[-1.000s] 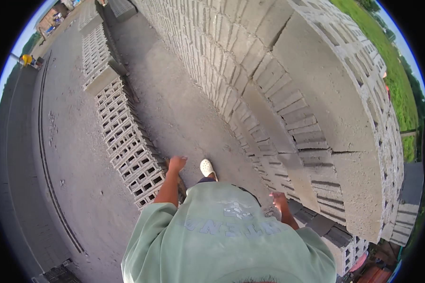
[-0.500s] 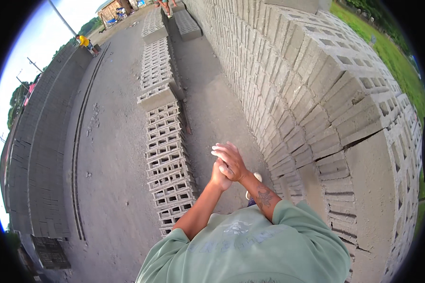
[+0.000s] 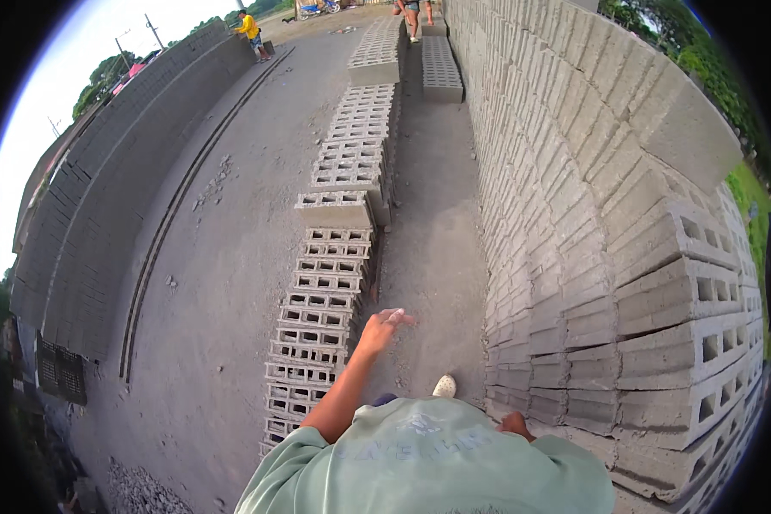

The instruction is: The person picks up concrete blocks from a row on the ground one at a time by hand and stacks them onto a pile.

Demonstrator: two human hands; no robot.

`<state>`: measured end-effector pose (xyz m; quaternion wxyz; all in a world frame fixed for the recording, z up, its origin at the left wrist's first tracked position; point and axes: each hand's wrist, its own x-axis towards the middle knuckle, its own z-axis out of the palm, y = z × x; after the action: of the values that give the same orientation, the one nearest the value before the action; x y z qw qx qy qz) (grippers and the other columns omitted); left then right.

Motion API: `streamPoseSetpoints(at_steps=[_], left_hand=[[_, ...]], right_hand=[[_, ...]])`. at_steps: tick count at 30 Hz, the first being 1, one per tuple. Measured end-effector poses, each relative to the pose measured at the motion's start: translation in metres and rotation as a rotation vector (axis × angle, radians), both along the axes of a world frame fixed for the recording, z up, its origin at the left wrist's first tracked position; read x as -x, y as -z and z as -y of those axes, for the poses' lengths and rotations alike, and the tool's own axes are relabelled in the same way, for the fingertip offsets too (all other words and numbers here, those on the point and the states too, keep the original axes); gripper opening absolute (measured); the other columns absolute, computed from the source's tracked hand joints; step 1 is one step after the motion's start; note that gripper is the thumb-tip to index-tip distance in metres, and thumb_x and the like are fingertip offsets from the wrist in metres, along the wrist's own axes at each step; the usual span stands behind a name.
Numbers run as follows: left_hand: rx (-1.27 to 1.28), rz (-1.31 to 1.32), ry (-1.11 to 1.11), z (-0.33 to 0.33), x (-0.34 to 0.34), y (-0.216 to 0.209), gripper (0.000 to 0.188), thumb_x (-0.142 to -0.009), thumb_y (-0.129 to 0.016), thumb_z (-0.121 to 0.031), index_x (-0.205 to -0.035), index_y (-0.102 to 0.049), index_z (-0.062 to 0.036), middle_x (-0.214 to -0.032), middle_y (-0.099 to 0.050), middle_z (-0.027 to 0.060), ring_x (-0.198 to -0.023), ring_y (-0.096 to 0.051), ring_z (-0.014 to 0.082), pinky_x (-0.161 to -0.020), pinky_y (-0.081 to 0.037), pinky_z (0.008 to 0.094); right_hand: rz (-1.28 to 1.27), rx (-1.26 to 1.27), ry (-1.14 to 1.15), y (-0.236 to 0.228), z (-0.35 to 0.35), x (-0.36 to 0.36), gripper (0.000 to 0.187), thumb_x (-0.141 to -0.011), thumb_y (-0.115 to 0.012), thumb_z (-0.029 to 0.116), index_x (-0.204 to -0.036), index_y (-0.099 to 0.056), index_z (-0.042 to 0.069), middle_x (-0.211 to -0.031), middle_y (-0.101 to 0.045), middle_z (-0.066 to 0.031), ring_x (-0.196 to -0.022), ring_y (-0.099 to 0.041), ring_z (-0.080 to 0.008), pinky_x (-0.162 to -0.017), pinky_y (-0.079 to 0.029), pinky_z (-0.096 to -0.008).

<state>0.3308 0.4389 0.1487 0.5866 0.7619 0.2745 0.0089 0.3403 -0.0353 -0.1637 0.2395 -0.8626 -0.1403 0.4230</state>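
Note:
My left hand point(image 3: 386, 326) hangs in the passage in front of me, beside the low row of hollow concrete blocks point(image 3: 315, 304). Its fingers look loosely stretched to the right and slightly blurred, with nothing in them. My right hand is out of sight; only a bit of the right arm point(image 3: 516, 425) shows past the green sleeve, close to the tall block wall. That wall of stacked concrete blocks point(image 3: 565, 257) rises along my right side, near ends showing hollow cores. One pale shoe point(image 3: 444, 386) stands on the ground ahead of me.
Left of the low row runs grey ground with two parallel dark rails point(image 3: 188, 176). Farther left stands another long block stack point(image 3: 116, 223). A person in yellow point(image 3: 248, 32) works at its far end. Another person's legs point(image 3: 412, 19) show far ahead near a short block row point(image 3: 439, 73).
My hands were clasped together and have parted. The left stays in front; the right has dropped back out of view. My view has swung left, and the shoe sits farther forward.

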Motion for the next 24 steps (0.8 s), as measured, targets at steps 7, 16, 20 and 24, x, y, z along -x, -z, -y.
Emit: streamPoseSetpoints(at_steps=[7,16,20,24], left_hand=[[0.007,-0.100,-0.099,-0.074,-0.086,0.080,0.028,-0.080,-0.059,-0.022,-0.100,-0.065,-0.0029,-0.091,-0.066,0.0133,-0.086,-0.062,0.0191,-0.078,-0.046,0.0293],[-0.057,-0.067,0.056,-0.157,-0.284,0.093,0.029,-0.079,-0.060,-0.025,-0.101,-0.064,-0.0072,-0.092,-0.065,0.0164,-0.088,-0.063,0.0275,-0.080,-0.046,0.0327],[-0.025,0.008,0.152,-0.200,-0.351,0.061,0.030,-0.079,-0.060,-0.026,-0.103,-0.064,-0.0073,-0.094,-0.065,0.0156,-0.089,-0.063,0.0259,-0.080,-0.046,0.0329],[0.043,-0.046,0.108,-0.278,-0.363,0.113,0.029,-0.080,-0.061,-0.024,-0.103,-0.064,-0.0067,-0.090,-0.066,0.0116,-0.083,-0.062,0.0183,-0.075,-0.046,0.0290]], right_hand=[[0.170,-0.079,0.405,-0.091,-0.115,-0.131,0.037,-0.085,-0.051,0.032,-0.068,-0.066,0.003,-0.052,-0.058,-0.0116,-0.046,-0.058,-0.0223,-0.052,-0.046,-0.0341],[0.387,-0.074,0.473,-0.146,-0.315,-0.338,0.058,-0.084,-0.044,0.053,-0.061,-0.066,0.004,-0.054,-0.056,-0.0153,-0.061,-0.058,-0.0293,-0.063,-0.044,-0.0386],[0.355,-0.061,0.552,-0.192,-0.364,-0.395,0.053,-0.080,-0.050,0.053,-0.064,-0.066,0.005,-0.058,-0.057,-0.0155,-0.064,-0.058,-0.0295,-0.064,-0.045,-0.0378],[0.463,-0.107,0.663,-0.184,-0.404,-0.427,0.041,-0.076,-0.059,0.046,-0.070,-0.066,0.006,-0.062,-0.060,-0.0132,-0.065,-0.059,-0.0268,-0.064,-0.046,-0.0360]])
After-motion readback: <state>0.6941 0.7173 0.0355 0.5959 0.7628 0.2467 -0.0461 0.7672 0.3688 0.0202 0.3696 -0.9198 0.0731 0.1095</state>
